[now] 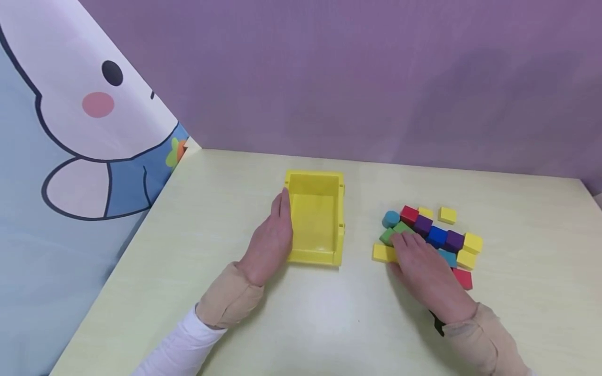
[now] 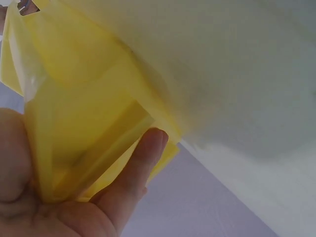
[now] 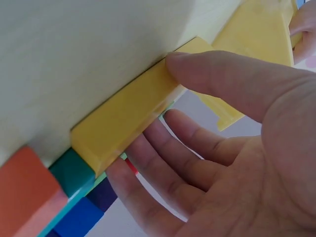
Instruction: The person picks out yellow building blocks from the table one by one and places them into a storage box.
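A yellow plastic box stands open-topped on the table. My left hand lies along its left wall with straight fingers. In the left wrist view, the thumb touches the box wall. To the right, several coloured wooden blocks lie in a cluster. My right hand reaches over the near side of that cluster. A long yellow block is between its thumb and curled fingers in the right wrist view; the fingertips sit along its far edge. Green blocks lie just beyond these fingers.
Around the right hand are a red block, a blue block, a purple block and a teal cylinder. One yellow block lies apart at the back. A purple backdrop rises behind the table.
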`<move>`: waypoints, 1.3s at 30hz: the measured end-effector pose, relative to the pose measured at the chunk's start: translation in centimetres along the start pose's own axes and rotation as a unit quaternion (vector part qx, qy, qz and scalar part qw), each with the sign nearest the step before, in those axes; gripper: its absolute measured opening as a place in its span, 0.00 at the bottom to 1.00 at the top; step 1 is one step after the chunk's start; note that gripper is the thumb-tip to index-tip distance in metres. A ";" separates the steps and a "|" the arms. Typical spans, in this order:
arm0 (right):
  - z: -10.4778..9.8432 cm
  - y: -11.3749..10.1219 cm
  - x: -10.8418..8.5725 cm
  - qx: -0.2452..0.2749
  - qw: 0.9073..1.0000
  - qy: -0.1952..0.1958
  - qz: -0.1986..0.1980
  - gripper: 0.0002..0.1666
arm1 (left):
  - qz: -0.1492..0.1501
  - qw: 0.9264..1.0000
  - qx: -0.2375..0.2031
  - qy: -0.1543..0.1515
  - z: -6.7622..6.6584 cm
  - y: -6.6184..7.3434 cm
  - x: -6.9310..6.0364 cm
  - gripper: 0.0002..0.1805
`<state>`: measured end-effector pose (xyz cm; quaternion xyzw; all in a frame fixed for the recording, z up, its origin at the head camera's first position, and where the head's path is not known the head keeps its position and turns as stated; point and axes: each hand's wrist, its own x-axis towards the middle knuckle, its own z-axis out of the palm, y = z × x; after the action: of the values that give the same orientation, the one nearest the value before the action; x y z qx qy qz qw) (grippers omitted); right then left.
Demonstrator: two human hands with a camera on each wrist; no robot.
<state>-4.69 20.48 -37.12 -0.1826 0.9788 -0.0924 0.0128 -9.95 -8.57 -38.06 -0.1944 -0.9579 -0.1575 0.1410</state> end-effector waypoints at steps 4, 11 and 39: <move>-0.1 -0.1 0.0 0.002 1.000 -0.005 0.000 0.33 | 0.003 1.000 0.002 0.004 0.0 0.0 0.0 0.33; -0.1 -0.1 0.1 0.000 1.000 -0.008 -0.002 0.34 | -0.008 1.000 0.001 -0.009 0.1 -0.1 0.1 0.32; -0.4 -0.6 -0.2 0.019 0.999 0.027 -0.023 0.31 | -0.010 1.000 0.007 -0.015 0.1 0.1 0.2 0.32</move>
<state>-4.32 20.07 -36.59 -0.2018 0.9725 -0.1160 -0.0127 -10.09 -8.41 -38.06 -0.1859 -0.9629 -0.1491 0.1265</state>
